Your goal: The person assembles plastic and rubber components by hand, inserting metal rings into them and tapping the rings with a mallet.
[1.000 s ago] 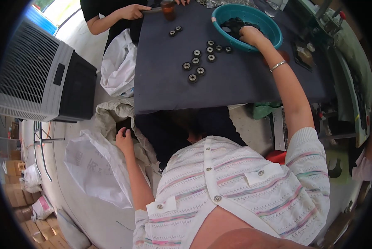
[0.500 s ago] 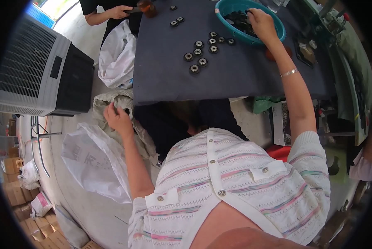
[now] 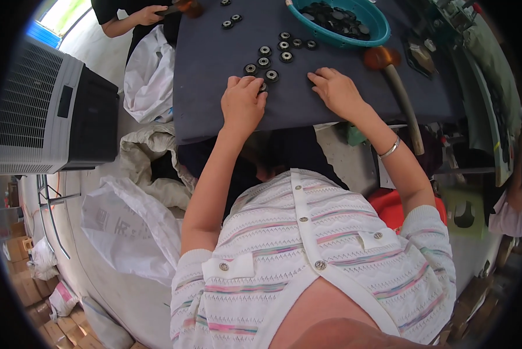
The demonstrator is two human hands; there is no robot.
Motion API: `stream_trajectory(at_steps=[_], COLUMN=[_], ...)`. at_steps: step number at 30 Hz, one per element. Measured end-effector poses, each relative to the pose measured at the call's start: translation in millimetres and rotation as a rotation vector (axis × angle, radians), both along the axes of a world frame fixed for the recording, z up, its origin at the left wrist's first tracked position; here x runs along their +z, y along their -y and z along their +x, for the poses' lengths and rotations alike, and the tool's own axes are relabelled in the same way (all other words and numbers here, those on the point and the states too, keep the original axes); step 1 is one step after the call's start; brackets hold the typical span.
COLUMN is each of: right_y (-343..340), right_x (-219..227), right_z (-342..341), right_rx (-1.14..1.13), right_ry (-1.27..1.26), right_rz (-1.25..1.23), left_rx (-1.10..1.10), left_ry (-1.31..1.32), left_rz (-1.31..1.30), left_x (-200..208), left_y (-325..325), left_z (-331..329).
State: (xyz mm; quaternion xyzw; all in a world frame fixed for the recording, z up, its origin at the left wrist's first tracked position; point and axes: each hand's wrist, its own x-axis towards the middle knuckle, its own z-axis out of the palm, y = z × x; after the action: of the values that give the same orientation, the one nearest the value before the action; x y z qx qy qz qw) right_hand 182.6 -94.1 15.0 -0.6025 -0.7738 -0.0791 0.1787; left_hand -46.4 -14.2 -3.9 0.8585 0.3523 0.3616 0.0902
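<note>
Several small black wheels with metal bearing centres (image 3: pixel 271 75) lie on the dark-covered table (image 3: pixel 202 87). My left hand (image 3: pixel 242 104) has its fingers closed around the edge of the nearest wheel (image 3: pixel 264 87), which is partly hidden. Farther right, my right hand (image 3: pixel 339 96) hovers low over the table with its fingers bent together; what they hold, if anything, is hidden. Beyond it stands a teal basin (image 3: pixel 383 36) with many flat black discs (image 3: pixel 336 20) inside.
A mallet with an orange head (image 3: pixel 382 58) lies at the table's right, its handle past the edge. At the far left, another person's hand (image 3: pixel 150 14) grips a second mallet (image 3: pixel 188 7). White sacks (image 3: pixel 149 75) and a large air cooler (image 3: pixel 37 99) stand left.
My right hand has come out of the basin and back toward the near table. My left hand has moved from beside the cloth sack up to the wheels. The view has shifted slightly.
</note>
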Motion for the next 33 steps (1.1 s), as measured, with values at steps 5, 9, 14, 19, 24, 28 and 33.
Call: stream_trajectory(at_steps=[5, 9, 14, 19, 24, 28, 33], right_y=[-8.9, -21.8, -46.9, -51.1, -58.0, -60.5, -58.0], right_x=[12.4, 26.3, 14.0, 13.3, 15.9, 20.4, 13.7], right_z=[-5.1, -45.8, -70.5, -78.0, -84.5, -86.9, -80.2], right_rx=[0.036, 0.235, 0.317, 0.301, 0.304, 0.27, 0.272], right_ry=[-0.211, -0.351, -0.364, -0.295, -0.224, -0.152, -0.21], right_rz=[-0.147, -0.128, -0.174, -0.271, -0.34, -0.338, -0.257], left_rx=[-0.087, -0.093, -0.115, -0.08, -0.051, -0.052, -0.091], left_ry=[0.052, 0.446, 0.688, 0.654, 0.636, 0.613, 0.584], left_rz=[-0.037, -0.306, -0.45, -0.419, -0.392, -0.319, -0.302], left_x=[-0.6, -7.0, -17.8, -13.8, -14.0, -11.7, -8.4], left_y=[-0.9, -10.8, -14.7, -9.4, -10.0, -12.4, -14.9], left_z=[-11.9, -21.4, -22.7, -23.0, -24.7, -21.2, -15.6])
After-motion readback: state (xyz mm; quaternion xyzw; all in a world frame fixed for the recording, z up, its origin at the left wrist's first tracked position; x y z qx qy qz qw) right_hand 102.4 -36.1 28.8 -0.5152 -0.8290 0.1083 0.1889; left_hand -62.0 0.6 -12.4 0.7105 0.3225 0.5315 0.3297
